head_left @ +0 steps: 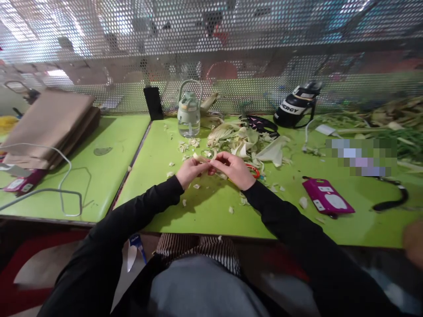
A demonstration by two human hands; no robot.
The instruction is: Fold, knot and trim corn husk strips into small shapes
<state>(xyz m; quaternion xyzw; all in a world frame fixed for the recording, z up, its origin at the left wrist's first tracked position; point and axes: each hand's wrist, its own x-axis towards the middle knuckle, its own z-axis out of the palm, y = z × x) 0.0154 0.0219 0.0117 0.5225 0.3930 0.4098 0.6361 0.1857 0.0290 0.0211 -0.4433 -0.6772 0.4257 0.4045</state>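
Both my hands meet above the green tabletop with fingertips pinched together. My left hand is closed on a thin, pale corn husk strip, whose end curls up over the fingers. From the other side my right hand pinches the same strip; the exact grip point is hidden by the fingers. Just beyond the hands lies a heap of dry corn husks, with a broad pale piece of husk at its right. An orange-red loop shows beside my right wrist. Small husk scraps are scattered around.
A clear bottle and an upright black phone stand by the perforated metal screen. A black bottle leans at right, behind a purple socket box. Brown paper bags lie left. Another person's hand blurs at the right edge.
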